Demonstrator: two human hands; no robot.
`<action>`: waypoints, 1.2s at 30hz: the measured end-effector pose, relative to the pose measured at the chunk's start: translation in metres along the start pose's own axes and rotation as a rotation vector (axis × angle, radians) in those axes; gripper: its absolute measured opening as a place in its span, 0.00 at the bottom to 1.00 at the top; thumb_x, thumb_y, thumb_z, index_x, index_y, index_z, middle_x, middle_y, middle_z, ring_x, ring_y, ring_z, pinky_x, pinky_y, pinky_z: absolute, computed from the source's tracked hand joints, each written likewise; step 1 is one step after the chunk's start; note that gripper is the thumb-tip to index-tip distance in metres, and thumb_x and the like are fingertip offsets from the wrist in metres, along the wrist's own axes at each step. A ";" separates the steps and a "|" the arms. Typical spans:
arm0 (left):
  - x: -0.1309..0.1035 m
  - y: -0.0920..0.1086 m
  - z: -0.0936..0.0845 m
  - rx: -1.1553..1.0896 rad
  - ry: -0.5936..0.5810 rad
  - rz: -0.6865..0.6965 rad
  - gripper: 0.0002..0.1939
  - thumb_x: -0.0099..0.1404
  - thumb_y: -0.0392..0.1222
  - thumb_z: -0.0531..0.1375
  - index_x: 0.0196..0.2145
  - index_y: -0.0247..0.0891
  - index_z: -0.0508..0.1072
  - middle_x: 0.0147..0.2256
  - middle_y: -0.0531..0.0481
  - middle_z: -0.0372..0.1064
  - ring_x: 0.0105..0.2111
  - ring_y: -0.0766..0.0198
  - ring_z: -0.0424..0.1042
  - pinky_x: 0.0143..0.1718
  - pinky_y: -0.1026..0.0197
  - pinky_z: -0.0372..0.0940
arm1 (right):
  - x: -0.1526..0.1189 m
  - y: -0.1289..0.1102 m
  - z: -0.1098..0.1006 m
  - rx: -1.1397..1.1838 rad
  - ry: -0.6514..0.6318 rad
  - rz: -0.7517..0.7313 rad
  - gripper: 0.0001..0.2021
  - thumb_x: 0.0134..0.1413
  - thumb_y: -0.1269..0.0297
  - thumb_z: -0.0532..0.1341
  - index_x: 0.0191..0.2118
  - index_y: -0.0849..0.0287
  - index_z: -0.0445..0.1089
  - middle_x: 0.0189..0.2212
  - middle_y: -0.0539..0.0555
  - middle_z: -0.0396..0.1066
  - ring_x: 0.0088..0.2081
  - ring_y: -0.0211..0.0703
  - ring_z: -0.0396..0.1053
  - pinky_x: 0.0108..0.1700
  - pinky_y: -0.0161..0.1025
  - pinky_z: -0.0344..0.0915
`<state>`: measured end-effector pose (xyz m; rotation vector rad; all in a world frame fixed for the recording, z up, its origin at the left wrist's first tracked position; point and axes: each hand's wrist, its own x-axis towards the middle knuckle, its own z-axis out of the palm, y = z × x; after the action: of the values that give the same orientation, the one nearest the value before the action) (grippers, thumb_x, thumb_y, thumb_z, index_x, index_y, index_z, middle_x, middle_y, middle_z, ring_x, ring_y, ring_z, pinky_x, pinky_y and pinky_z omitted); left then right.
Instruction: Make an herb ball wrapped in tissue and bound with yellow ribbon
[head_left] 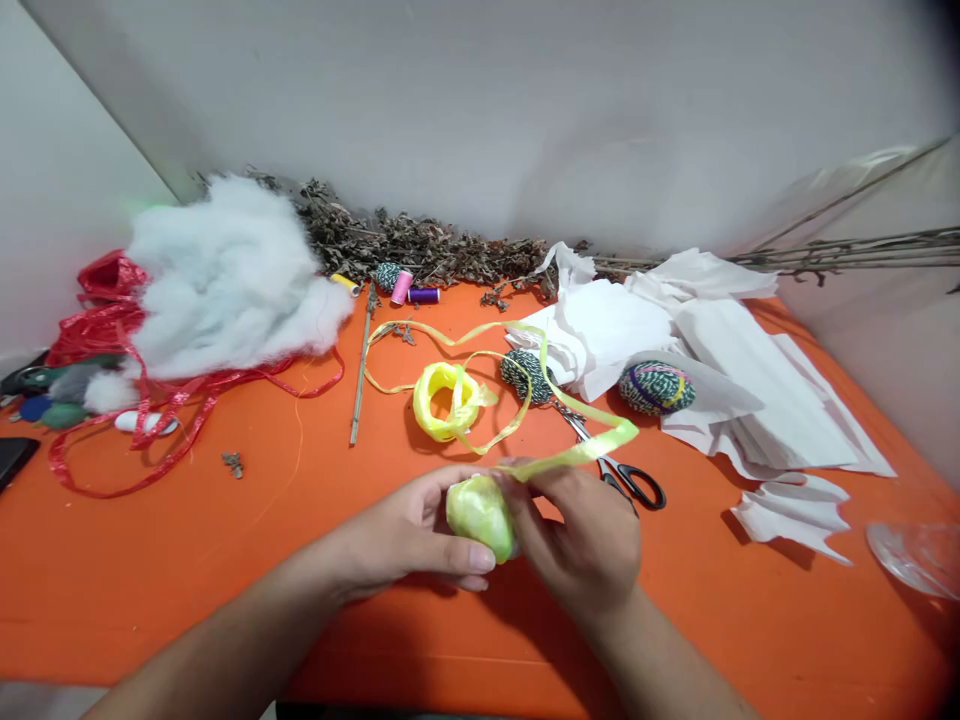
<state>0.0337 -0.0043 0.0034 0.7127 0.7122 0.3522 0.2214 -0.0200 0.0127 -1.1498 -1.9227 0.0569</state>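
Note:
Near the front middle of the orange table, a small ball wrapped in yellow ribbon (480, 515) sits between my hands. My left hand (427, 540) has its fingers and thumb closed round the ball's left side. Against its right side, my right hand (581, 535) pinches the yellow ribbon (581, 452) at the top of the ball. From there the ribbon runs right, then loops back across the table towards a yellow ribbon roll (421, 402) lying beyond my hands.
Scissors (630, 482) lie right of the ribbon. White stuffing (225, 280) and red ribbon (176, 400) are at left, white sheets (757, 380) at right. Wound twine balls (656, 388), thread spools (401, 288), a stick (361, 370) and dried plants (420, 245) lie further back.

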 end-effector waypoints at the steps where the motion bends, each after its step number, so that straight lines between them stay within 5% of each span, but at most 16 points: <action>1: 0.000 -0.001 0.000 -0.020 -0.001 0.017 0.35 0.51 0.45 0.73 0.55 0.45 0.67 0.44 0.49 0.68 0.41 0.61 0.71 0.39 0.59 0.71 | -0.001 0.000 0.001 -0.009 -0.008 -0.051 0.04 0.61 0.71 0.61 0.34 0.58 0.71 0.24 0.52 0.78 0.23 0.39 0.72 0.28 0.36 0.61; 6: 0.005 -0.004 0.000 -0.074 -0.030 0.127 0.28 0.53 0.46 0.72 0.49 0.37 0.71 0.37 0.50 0.68 0.36 0.65 0.69 0.38 0.64 0.65 | -0.001 0.000 0.004 0.128 -0.071 -0.056 0.03 0.58 0.71 0.63 0.36 0.57 0.73 0.24 0.51 0.77 0.24 0.38 0.71 0.29 0.36 0.62; 11: 0.005 -0.004 0.000 -0.051 -0.032 0.176 0.26 0.53 0.41 0.73 0.47 0.36 0.70 0.35 0.52 0.68 0.33 0.68 0.67 0.36 0.66 0.61 | 0.012 -0.002 0.002 0.629 -0.302 0.515 0.05 0.56 0.62 0.66 0.31 0.56 0.75 0.25 0.51 0.75 0.27 0.39 0.71 0.31 0.36 0.66; 16: 0.000 -0.008 0.000 0.112 -0.038 0.133 0.38 0.56 0.41 0.71 0.60 0.41 0.62 0.43 0.47 0.70 0.39 0.63 0.69 0.40 0.62 0.63 | 0.015 0.006 0.002 1.055 -0.415 0.929 0.11 0.46 0.58 0.73 0.29 0.58 0.74 0.25 0.49 0.72 0.26 0.37 0.67 0.29 0.35 0.64; 21: -0.002 -0.013 -0.003 0.224 0.030 0.199 0.48 0.56 0.42 0.71 0.68 0.48 0.51 0.60 0.42 0.61 0.53 0.54 0.67 0.52 0.54 0.62 | 0.014 0.011 0.001 1.141 -0.398 0.975 0.11 0.46 0.58 0.73 0.30 0.59 0.75 0.29 0.51 0.73 0.30 0.36 0.69 0.33 0.34 0.66; 27: -0.005 -0.012 -0.003 0.230 0.002 0.209 0.46 0.57 0.42 0.70 0.68 0.50 0.52 0.62 0.41 0.59 0.56 0.51 0.65 0.54 0.53 0.62 | 0.016 0.011 -0.002 1.222 -0.394 1.085 0.15 0.40 0.59 0.76 0.31 0.60 0.75 0.26 0.51 0.74 0.27 0.36 0.70 0.31 0.33 0.67; 32: -0.002 -0.013 -0.003 0.132 -0.032 0.218 0.47 0.55 0.45 0.71 0.67 0.49 0.53 0.57 0.41 0.65 0.48 0.55 0.69 0.45 0.58 0.65 | 0.015 0.010 0.002 1.209 -0.370 1.080 0.16 0.38 0.59 0.77 0.30 0.60 0.74 0.25 0.51 0.75 0.27 0.36 0.71 0.31 0.33 0.67; 36: 0.002 -0.016 -0.003 0.118 0.058 0.183 0.42 0.57 0.49 0.70 0.65 0.47 0.58 0.46 0.46 0.70 0.37 0.63 0.70 0.36 0.62 0.65 | 0.014 0.007 0.005 1.214 -0.389 1.081 0.15 0.40 0.59 0.76 0.32 0.60 0.75 0.27 0.51 0.75 0.28 0.36 0.71 0.32 0.33 0.66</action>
<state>0.0335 -0.0129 -0.0104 0.8852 0.7290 0.5028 0.2198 -0.0035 0.0153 -1.1204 -0.9102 1.8248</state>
